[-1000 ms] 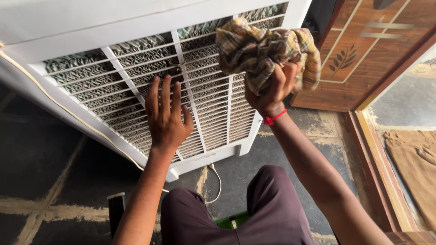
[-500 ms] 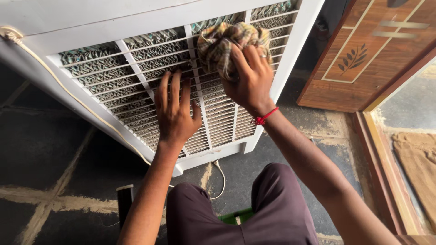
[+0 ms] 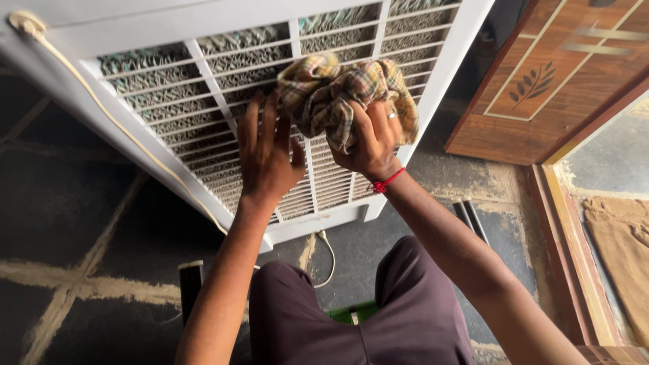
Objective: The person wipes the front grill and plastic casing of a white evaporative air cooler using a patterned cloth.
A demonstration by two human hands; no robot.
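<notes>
**Against the cooler grille: cloth handling**

Against the upper right of the white grille (image 3: 203, 74), right hand (image 3: 368, 145) clenches a bunched checked cloth (image 3: 338, 91). Likely soft, light, crushable; best gripped as a wad. Left hand (image 3: 267, 159) lies flat, fingers spread, on slats probably thin and bendable.

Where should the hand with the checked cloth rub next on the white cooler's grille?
Probably downward: the right hand presses the bunched checked cloth on the upper grille, while the left hand lies flat beside it and the lower slats sit uncovered.
</notes>
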